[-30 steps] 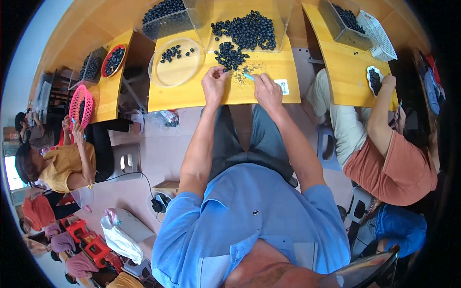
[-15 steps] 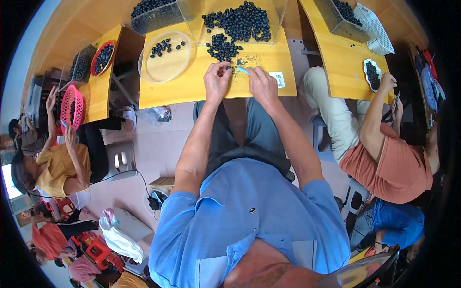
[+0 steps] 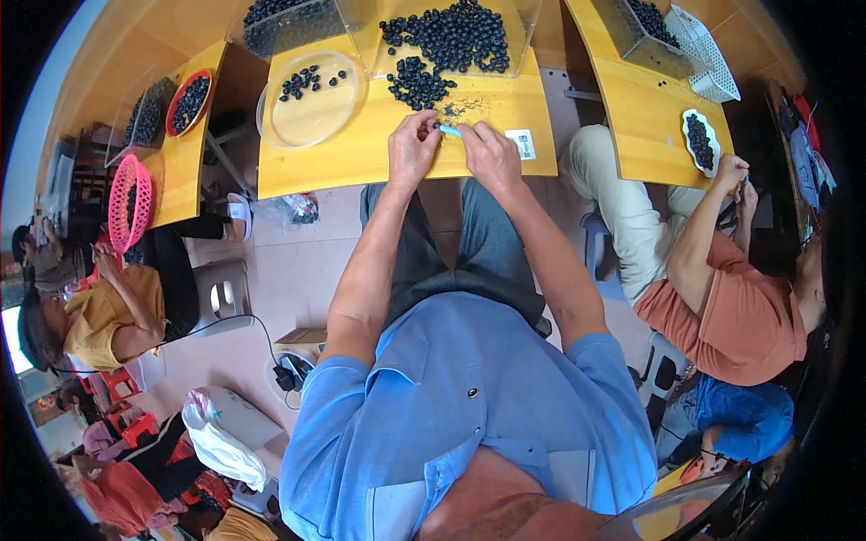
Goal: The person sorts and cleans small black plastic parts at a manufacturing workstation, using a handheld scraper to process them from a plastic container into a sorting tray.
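Your left hand point(image 3: 412, 147) is on your side of the small loose heap of round, glossy black pieces point(image 3: 420, 84), just beside it. Its thumb and fingertips are pinched narrow on a single small, round, dark piece point(image 3: 437, 124), which your fingers partly hide. Your right hand point(image 3: 492, 155) is nearer to you than the heap and off to its right, the fingers closed narrowly around a slim light-blue stick-shaped tool point(image 3: 450, 131). The tool points left, its end at the pinched piece; you cannot tell from here whether the two touch.

Fine brown and dark crumbs point(image 3: 465, 108) are scattered to the right of the heap, on the yellow wooden tabletop point(image 3: 284, 171). Farther right of it and nearer you, a white rectangular label with a printed square point(image 3: 520, 144) lies flat beside your right hand. Directly beyond the heap, a much bigger spread of the same black pieces point(image 3: 456, 38) lies within a clear plastic box point(image 3: 526, 54). Left of the heap sits a shallow round tray of clear plastic point(image 3: 316, 122), holding a few black pieces point(image 3: 302, 81) apart from one another. Beyond that tray, farther left of the heap, a second clear box point(image 3: 311, 41) is filled with black pieces.
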`<state>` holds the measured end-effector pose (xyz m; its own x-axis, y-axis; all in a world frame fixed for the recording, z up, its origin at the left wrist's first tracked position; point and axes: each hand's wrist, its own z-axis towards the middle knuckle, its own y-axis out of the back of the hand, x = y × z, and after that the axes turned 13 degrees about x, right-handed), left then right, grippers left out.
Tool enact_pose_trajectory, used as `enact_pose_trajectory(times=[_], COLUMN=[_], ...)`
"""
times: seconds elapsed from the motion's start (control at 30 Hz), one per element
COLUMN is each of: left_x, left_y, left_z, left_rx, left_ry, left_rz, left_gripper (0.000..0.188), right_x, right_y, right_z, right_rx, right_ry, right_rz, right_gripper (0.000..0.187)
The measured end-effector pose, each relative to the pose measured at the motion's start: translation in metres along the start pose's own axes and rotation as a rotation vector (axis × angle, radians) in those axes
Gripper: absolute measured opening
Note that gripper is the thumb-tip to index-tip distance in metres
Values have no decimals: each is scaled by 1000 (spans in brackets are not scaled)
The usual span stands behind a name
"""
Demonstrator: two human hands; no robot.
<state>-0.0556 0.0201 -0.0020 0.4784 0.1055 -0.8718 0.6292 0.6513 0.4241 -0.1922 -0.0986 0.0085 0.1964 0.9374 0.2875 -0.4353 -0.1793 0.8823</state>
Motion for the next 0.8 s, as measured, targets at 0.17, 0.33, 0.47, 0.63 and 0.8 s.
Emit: enact_pose_trajectory(times=[0.17,0.33,0.47,0.63,0.8], left_x=[-4,-2,-2,-4,-3], left_y=[1,0,-1,0,0], left_z=[0,0,-1,-1,-1], left_rx=[15,6,-3,-11,7], left_ry=[-40,-34,-7,23,18], left_rz=[51,52,-2,-18,-28], left_gripper=[35,38,39,38,41], right_x=[0,-1,-1,-1,-1], right_y=[0,-2,-3,-3,-2], right_z=[1,1,3,2,2], right_rx=[6,5,51,5,-3], right_ry=[4,10,-110,-48,-5], right_rz=[-9,-10,-59,-37,-24], right_gripper=[25,25,27,26,26])
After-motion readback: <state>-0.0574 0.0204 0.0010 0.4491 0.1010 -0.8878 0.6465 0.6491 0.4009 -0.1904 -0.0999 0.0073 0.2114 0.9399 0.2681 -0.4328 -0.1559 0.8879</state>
